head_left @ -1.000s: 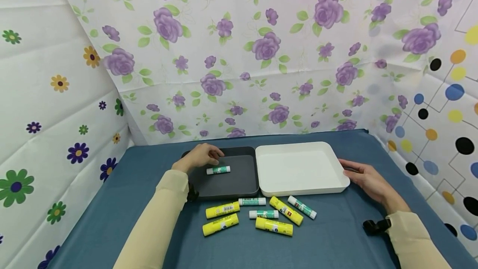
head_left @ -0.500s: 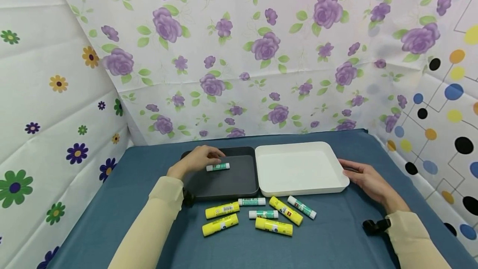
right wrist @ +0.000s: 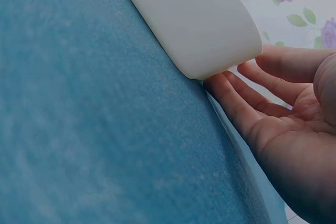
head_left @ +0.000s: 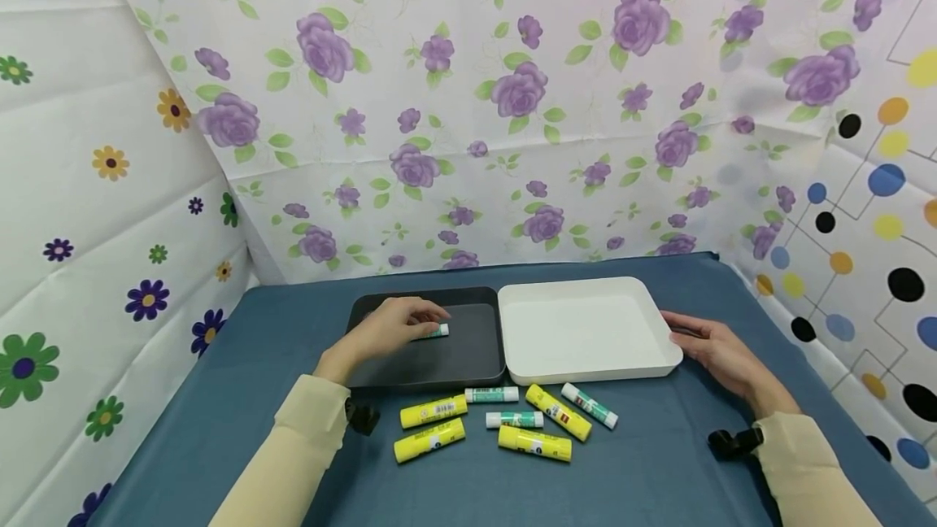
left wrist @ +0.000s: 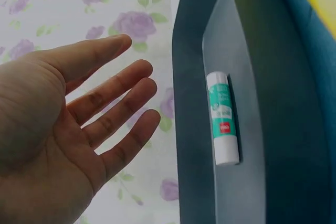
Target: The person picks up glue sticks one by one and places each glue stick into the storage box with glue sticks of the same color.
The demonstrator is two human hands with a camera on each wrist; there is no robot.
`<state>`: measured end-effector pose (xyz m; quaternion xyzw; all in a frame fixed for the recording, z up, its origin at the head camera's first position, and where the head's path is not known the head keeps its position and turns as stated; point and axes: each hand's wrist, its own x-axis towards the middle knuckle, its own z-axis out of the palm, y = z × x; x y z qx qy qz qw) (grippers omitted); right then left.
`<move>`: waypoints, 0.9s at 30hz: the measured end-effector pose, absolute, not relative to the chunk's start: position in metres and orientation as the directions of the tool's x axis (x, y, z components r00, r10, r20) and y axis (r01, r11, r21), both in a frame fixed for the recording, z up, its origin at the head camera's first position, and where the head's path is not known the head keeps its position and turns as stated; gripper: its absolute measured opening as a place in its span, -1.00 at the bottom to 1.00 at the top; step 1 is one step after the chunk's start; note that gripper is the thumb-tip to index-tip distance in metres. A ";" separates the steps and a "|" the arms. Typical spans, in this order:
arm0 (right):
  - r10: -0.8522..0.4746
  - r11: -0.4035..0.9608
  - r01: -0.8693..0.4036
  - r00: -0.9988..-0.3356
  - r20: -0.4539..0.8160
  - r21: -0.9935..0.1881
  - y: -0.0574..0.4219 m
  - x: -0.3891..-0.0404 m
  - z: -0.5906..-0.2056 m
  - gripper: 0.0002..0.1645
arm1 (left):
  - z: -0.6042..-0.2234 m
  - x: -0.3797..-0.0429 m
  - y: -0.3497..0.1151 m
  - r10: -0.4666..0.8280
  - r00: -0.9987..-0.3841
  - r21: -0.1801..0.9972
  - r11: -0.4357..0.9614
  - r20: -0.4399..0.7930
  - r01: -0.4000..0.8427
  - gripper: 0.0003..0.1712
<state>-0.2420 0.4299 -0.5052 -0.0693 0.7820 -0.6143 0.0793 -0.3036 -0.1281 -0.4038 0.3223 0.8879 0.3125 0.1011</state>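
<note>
My left hand (head_left: 384, 336) hovers low over the dark grey tray (head_left: 468, 360), its fingers partly covering a small white-and-green glue stick (head_left: 441, 331) in the head view. In the left wrist view the fingers are spread apart with nothing between them, and the glue stick (left wrist: 223, 119) lies on the tray floor beside the hand. At the right end of the white tray (head_left: 586, 332), my right hand (head_left: 728, 356) touches the outer wall with extended fingers. The right wrist view has its fingertips (right wrist: 215, 83) right at the lower corner of that white tray (right wrist: 205, 24).
In front of the trays lie several yellow glue sticks (head_left: 537, 443) and several small green-and-white ones (head_left: 515, 420). Both trays stand side by side on a blue cloth (head_left: 629, 478). A flowered curtain (head_left: 476, 104) hangs behind the table.
My left hand has shifted slightly right and toward me, now covering more of the glue stick. The stick moved slightly up the tray earlier. My right hand stays at the white tray.
</note>
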 end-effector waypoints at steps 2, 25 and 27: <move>-0.204 0.236 -0.011 -0.978 -0.038 -0.972 0.430 -0.242 -0.505 -0.16 | -0.402 -0.298 -0.127 0.643 -0.765 0.631 0.584 0.025 0.511 -0.68; -0.187 0.237 0.006 -0.981 -0.052 -0.972 0.429 -0.243 -0.506 -0.16 | -0.404 -0.249 -0.136 0.666 -0.743 0.665 0.526 0.066 0.530 -0.66; -0.188 0.236 0.005 -0.981 -0.051 -0.972 0.429 -0.242 -0.506 -0.16 | -0.406 -0.246 -0.137 0.659 -0.749 0.674 0.525 0.066 0.520 -0.66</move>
